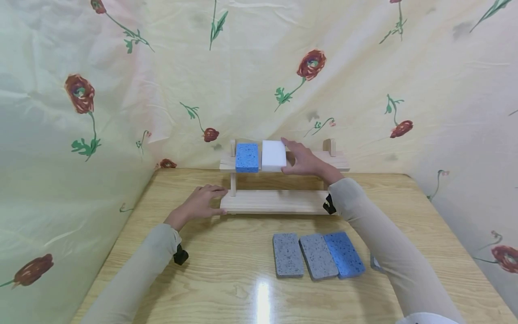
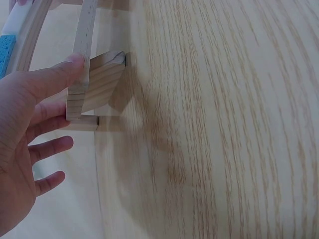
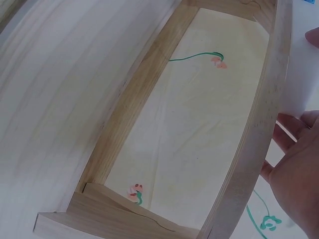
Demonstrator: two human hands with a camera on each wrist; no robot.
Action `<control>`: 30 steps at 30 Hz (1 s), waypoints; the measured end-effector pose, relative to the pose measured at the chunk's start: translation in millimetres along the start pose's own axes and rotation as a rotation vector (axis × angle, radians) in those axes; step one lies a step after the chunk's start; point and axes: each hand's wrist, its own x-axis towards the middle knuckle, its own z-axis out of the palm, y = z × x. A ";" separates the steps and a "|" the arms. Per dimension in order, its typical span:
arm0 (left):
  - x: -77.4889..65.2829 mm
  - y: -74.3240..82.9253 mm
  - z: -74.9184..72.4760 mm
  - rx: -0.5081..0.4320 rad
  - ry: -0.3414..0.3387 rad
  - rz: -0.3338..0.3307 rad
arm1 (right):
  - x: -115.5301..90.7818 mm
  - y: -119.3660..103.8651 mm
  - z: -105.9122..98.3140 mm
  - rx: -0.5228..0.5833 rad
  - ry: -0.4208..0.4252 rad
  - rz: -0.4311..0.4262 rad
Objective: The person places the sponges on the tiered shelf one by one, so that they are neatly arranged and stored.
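A two-tier wooden rack point(image 1: 279, 202) stands at the back of the table. My left hand point(image 1: 202, 202) holds the left end of its lower board; in the left wrist view the thumb point(image 2: 60, 74) and fingers lie on either side of the wood. On the upper tier my right hand point(image 1: 303, 158) grips a white sponge point(image 1: 274, 155) from its right side, thumb at the front and fingers at the back. The right wrist view catches only part of the white sponge point(image 3: 301, 64) beside the fingers. Just left of it sits a speckled blue sponge point(image 1: 247, 157).
On the table in front of the rack lie two grey speckled sponges point(image 1: 288, 255) and a blue sponge point(image 1: 344, 254), close side by side. Right of them, a pale block point(image 1: 376, 263) is mostly hidden by the right forearm. Flowered cloth point(image 1: 259, 90) hangs behind and at both sides.
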 end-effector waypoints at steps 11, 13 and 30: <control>-0.9 0.2 0.4 -0.004 0.006 0.006 | -3.9 -3.6 0.6 0.009 -0.003 -0.010; -1.0 0.5 0.7 -0.005 0.004 0.003 | -3.9 -4.1 0.9 0.009 -0.008 -0.006; -0.6 -0.3 0.6 -0.008 0.001 -0.001 | -0.4 -1.0 -1.0 0.003 -0.044 -0.009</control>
